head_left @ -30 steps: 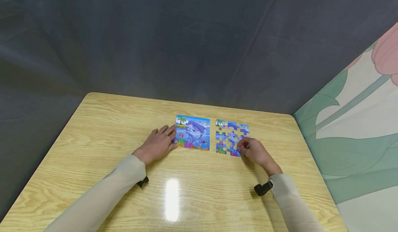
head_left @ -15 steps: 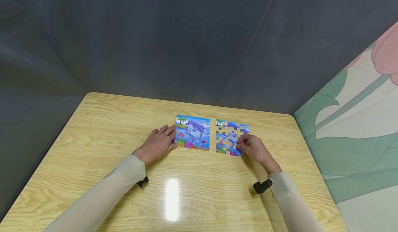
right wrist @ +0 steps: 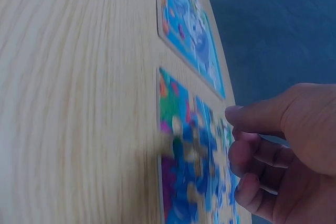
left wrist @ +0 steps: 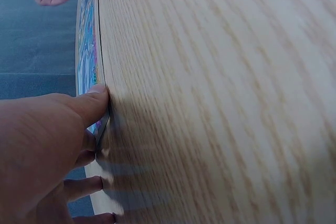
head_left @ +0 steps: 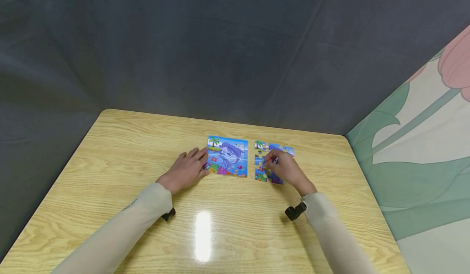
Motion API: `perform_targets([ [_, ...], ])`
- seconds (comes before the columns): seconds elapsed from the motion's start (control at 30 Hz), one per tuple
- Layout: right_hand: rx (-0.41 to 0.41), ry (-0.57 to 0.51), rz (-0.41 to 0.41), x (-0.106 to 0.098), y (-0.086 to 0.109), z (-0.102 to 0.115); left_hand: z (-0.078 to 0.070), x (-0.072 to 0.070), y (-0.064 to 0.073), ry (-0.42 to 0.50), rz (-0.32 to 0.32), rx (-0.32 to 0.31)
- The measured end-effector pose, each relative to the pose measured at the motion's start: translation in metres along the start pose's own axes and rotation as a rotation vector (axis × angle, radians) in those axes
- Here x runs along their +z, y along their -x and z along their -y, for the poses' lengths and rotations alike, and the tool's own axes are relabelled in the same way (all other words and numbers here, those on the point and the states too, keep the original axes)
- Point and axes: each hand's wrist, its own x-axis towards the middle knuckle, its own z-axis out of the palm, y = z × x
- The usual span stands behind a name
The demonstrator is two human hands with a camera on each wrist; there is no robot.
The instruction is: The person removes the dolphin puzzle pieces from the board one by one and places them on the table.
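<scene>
My left hand (head_left: pixel 185 171) lies at the left edge of a dolphin picture board (head_left: pixel 228 157), its fingers extended. In the left wrist view, the thumb (left wrist: pixel 92 106) touches the board's near edge and the fingertips rest by its left side. My right hand (head_left: pixel 288 169) is over a group of dolphin jigsaw pieces (head_left: pixel 260 176), hiding the middle ones. Its fingers are loosely bent, and in the right wrist view a gap shows between thumb (right wrist: pixel 257 116) and fingers, with nothing visible between them. The jigsaw pieces (right wrist: pixel 176 100) lie in rows, partly blurred there.
The board and the pieces lie side by side near the far edge of a wood-grain table (head_left: pixel 154 135). A dark curtain (head_left: pixel 220 54) hangs behind it. On the right is a cloth with a flower pattern (head_left: pixel 422 164). Each wrist carries a small black camera (head_left: pixel 295 212).
My right hand has moved left from the right side of the jigsaw pieces to over their middle. The left hand and the picture board have stayed where they were.
</scene>
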Motion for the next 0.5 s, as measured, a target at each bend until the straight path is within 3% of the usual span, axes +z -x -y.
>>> perform_targets([
  [0.5, -0.091, 0.039, 0.086, 0.022, -0.022, 0.032, 0.000, 0.000, 0.000, 0.002, 0.002, 0.005],
])
